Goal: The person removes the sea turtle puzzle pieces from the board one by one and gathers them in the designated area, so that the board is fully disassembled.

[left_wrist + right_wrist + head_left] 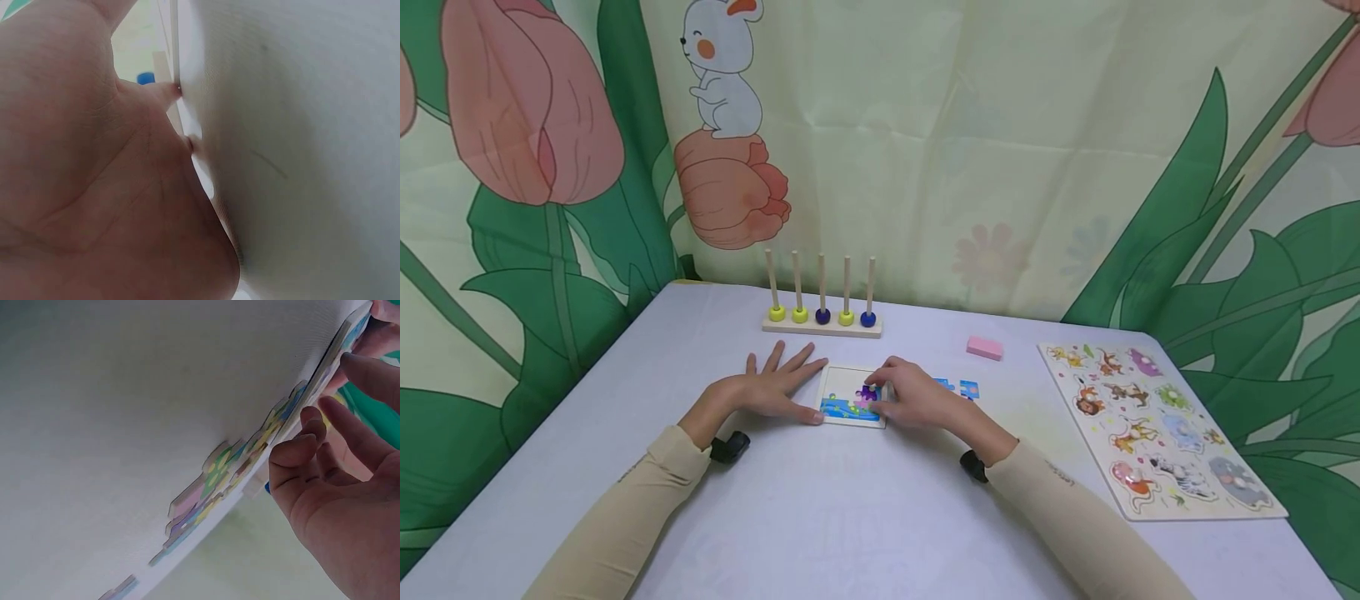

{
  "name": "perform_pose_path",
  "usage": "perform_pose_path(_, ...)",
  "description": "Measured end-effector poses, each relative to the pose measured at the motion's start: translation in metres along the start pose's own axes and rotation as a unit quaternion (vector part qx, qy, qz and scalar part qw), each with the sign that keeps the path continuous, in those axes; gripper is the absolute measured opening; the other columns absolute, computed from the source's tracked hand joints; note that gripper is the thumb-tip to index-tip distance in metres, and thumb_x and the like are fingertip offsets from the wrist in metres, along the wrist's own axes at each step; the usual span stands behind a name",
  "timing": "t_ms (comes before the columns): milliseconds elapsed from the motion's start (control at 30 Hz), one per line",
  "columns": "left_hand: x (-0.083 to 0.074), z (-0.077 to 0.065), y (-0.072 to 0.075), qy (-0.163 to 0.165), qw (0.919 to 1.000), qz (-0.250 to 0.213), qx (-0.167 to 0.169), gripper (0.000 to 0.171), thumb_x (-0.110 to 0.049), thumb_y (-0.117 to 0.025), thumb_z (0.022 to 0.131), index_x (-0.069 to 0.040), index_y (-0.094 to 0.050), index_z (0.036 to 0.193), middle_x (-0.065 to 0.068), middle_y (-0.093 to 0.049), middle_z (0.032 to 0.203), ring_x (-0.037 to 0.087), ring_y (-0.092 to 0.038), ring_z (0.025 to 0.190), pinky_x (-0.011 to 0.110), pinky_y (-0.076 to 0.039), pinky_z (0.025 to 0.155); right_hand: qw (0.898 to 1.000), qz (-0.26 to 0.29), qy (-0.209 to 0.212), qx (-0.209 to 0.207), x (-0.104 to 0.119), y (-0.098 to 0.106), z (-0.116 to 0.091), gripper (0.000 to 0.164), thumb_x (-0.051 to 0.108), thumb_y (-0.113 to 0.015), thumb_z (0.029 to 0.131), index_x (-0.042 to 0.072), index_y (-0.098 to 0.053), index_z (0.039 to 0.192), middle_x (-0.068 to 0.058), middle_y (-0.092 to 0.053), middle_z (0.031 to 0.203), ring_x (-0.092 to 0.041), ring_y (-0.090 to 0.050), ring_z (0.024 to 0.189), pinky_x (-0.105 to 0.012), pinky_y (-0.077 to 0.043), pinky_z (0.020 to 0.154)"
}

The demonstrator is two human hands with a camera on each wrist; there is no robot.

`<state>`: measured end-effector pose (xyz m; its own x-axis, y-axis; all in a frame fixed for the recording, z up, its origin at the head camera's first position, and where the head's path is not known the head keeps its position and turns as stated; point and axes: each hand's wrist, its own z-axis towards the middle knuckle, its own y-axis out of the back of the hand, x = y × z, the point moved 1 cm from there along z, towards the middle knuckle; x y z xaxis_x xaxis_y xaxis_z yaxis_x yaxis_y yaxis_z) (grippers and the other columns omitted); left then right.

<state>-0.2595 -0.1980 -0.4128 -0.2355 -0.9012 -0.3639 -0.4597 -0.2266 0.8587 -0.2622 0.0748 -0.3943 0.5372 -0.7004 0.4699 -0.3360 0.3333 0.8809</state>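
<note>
A small jigsaw puzzle tray (853, 367) with a pale frame lies on the table, its lower part filled with blue and pink pieces. My left hand (769, 390) rests beside it with fingers spread, fingertip and thumb touching the tray's left edge. Over the right side reaches my right hand (917, 395); its thumb and index finger pinch a purple puzzle piece (868, 392) low in the tray. The right wrist view shows the right hand (340, 469) with its other fingers curled, the piece itself hidden there. Loose puzzle pieces (969, 389) lie just right of that hand, partly covered by it.
A wooden peg stand (822, 327) with yellow and dark blue beads is behind the tray. Towards the right lie a pink block (984, 347) and a large animal puzzle board (1157, 433). A printed curtain (940, 167) hangs along the table's back edge.
</note>
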Motion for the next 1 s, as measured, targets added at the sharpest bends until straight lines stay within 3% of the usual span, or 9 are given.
perform_pose_path(433, 0.0001, -0.0002, -0.0007, 0.002, 1.0, 0.007, 0.004, 0.112, -0.08, -0.064, 0.087, -0.026, -0.015, 0.172, 0.01, 0.008, 0.181, 0.053, 0.022, 0.161, 0.086, 0.013, 0.117, 1.0, 0.0, -0.014, 0.025, 0.0022, -0.0018, 0.0044, 0.037, 0.022, -0.075, 0.1, 0.011, -0.073, 0.135, -0.011, -0.063, 0.127, -0.02, -0.058, 0.109, -0.039, -0.054, 0.1)
perform_pose_path(700, -0.001, -0.0016, 0.0006, 0.001, 1.0, 0.004, -0.002, 0.11, -0.08, -0.064, 0.087, -0.027, -0.015, 0.172, 0.008, 0.008, 0.182, 0.053, 0.021, 0.162, 0.086, 0.013, 0.117, 0.999, 0.005, -0.021, 0.027, 0.0021, -0.0001, 0.0071, 0.037, 0.021, -0.076, 0.099, 0.01, -0.073, 0.134, -0.011, -0.067, 0.124, -0.019, -0.058, 0.105, -0.036, -0.052, 0.095)
perform_pose_path(1000, -0.0019, -0.0023, 0.0009, 0.0, 1.0, -0.009, 0.002, 0.116, -0.084, -0.064, 0.083, -0.028, -0.016, 0.172, 0.009, 0.008, 0.181, 0.053, 0.023, 0.161, 0.085, 0.017, 0.116, 0.998, 0.018, -0.056, 0.017, 0.0043, 0.0003, 0.0091, 0.035, 0.02, -0.08, 0.096, 0.014, -0.074, 0.13, -0.01, -0.067, 0.123, -0.019, -0.057, 0.099, -0.034, -0.052, 0.091)
